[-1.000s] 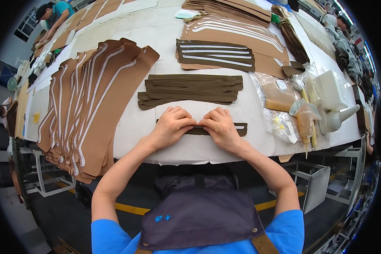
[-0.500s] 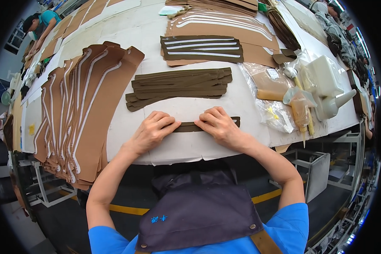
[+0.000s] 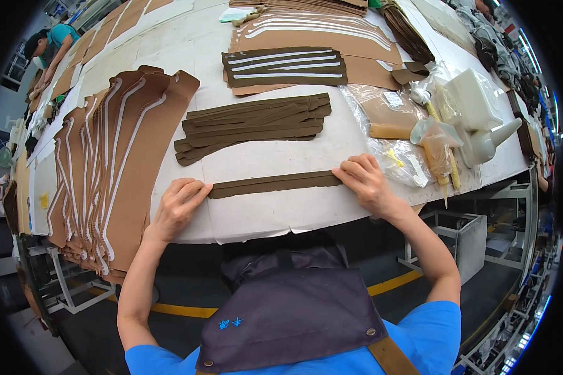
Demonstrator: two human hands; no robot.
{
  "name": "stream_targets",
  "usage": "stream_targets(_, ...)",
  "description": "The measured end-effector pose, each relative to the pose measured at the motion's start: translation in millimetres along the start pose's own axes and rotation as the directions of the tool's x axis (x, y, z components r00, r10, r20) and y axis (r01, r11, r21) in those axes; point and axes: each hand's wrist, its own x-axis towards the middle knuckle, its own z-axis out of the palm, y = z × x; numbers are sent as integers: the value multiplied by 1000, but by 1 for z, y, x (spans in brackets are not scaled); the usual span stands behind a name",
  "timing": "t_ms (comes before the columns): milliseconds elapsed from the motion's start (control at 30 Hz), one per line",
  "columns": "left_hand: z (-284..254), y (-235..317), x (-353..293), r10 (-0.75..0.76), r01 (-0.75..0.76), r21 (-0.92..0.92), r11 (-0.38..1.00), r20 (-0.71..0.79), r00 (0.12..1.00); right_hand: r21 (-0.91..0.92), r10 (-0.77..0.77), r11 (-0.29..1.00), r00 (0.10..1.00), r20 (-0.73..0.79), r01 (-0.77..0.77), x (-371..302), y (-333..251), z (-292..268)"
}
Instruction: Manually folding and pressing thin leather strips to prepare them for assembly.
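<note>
A long, narrow dark olive-brown strip (image 3: 275,184) with a lengthwise fold line lies near the table's front edge. Its left end is pinched between the thumb and fingers of my left hand (image 3: 178,206). At the other end, my right hand (image 3: 369,183) grips the strip the same way. Just beyond it rests a loose pile of similar dark strips (image 3: 253,124). Farther back, a dark piece with white bands (image 3: 284,66) lies on brown sheets (image 3: 356,72).
Overlapping brown panels with white lines (image 3: 144,156) fan out on the left. To the right are clear plastic bags (image 3: 391,115), a piping bag of amber paste (image 3: 439,153) and a white spouted bottle (image 3: 481,125). Another person (image 3: 56,47) bends over the table at far left.
My hands have moved apart, the left toward the left and the right toward the right. They now hold the strip by its two ends, and its whole middle shows.
</note>
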Motion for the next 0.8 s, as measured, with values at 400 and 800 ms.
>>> stream_targets(400,12,36,2,-409,333,-328,884,-200,890,53,138,989,990,12,-138,59,-69,16)
stream_targets(800,17,77,-5,-398,411,-25,911,201,895,33,244,962,911,333,-270,57,-87,52)
